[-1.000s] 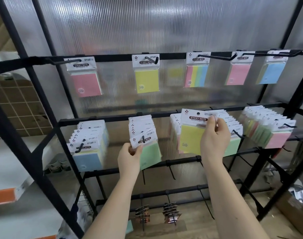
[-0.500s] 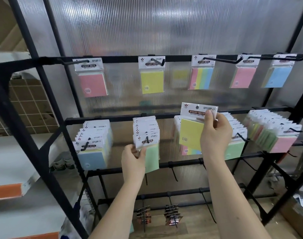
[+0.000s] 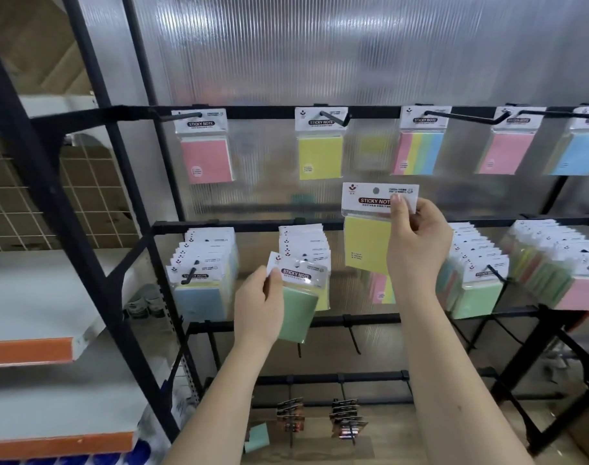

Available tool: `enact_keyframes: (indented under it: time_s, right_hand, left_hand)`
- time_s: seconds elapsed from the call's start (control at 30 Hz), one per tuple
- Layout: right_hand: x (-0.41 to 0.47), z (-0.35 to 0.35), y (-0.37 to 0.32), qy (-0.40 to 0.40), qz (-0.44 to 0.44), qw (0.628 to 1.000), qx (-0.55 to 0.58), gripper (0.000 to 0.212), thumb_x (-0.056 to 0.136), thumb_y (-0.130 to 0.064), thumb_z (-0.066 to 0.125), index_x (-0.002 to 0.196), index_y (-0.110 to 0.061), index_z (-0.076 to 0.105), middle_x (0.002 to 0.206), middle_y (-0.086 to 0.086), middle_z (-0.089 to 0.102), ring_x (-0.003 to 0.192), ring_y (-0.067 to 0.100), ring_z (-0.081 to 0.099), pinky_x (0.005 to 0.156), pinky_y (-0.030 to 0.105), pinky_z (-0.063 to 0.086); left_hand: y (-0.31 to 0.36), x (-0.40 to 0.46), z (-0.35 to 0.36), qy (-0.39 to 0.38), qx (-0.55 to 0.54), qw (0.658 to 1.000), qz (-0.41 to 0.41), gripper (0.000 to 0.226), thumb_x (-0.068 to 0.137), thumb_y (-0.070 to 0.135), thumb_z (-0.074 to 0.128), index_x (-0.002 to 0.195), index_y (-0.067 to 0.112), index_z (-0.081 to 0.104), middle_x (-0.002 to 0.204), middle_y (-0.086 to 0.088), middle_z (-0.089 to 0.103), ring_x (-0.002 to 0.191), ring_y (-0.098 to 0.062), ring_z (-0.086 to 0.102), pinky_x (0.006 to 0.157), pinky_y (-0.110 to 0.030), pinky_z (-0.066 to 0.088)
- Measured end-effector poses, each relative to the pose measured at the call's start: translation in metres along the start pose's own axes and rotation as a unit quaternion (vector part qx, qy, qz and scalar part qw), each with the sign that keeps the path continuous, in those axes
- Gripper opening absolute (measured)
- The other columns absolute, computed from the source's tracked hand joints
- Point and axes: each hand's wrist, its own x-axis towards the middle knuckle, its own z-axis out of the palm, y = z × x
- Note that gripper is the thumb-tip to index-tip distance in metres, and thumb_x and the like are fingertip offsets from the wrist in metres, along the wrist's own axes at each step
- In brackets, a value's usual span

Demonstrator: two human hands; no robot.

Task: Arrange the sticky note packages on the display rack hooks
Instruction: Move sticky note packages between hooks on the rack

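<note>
Left hand (image 3: 257, 305) pinches a green pack (image 3: 298, 303) by its card, off its hook. Right hand (image 3: 417, 243) pinches a yellow pack (image 3: 366, 243) higher up, just below the top-row yellow pack (image 3: 320, 144). Risk I see: that hang hole is small, so missing the hook (image 3: 336, 117) above could crumple the card or drop it.

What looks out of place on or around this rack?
One green package lies on the floor below the rack, not on a hook. On the rack, only the green package in the left hand hangs tilted; the yellow package in the right hand is off any hook.
</note>
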Motion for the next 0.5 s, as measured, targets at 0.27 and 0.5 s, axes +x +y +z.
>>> enact_keyframes:
  time_s: [0.27, 0.5]
  right_hand:
    - [0.001, 0.024, -0.021, -0.028, -0.036, 0.998, 0.046, 0.036, 0.094, -0.022, 0.057, 0.060, -0.027, 0.045, 0.049, -0.017, 0.038, 0.048, -0.002, 0.035, 0.048, 0.010, 0.028]
    - [0.014, 0.046, -0.045, -0.020, -0.072, 0.992, 0.102, 0.035, 0.091, -0.024, 0.060, 0.060, -0.023, 0.044, 0.056, -0.013, 0.038, 0.053, 0.001, 0.034, 0.053, 0.015, 0.029]
  left_hand:
    - [0.009, 0.019, -0.037, 0.117, -0.005, 0.993, 0.007, 0.042, 0.099, 0.022, 0.041, 0.059, 0.019, 0.029, 0.055, 0.005, 0.029, 0.049, -0.002, 0.033, 0.050, -0.012, 0.029]
    - [0.011, 0.025, -0.059, 0.170, 0.000, 0.985, 0.001, 0.038, 0.100, 0.025, 0.039, 0.077, -0.003, 0.052, 0.079, -0.021, 0.057, 0.068, -0.029, 0.052, 0.061, -0.039, 0.043]
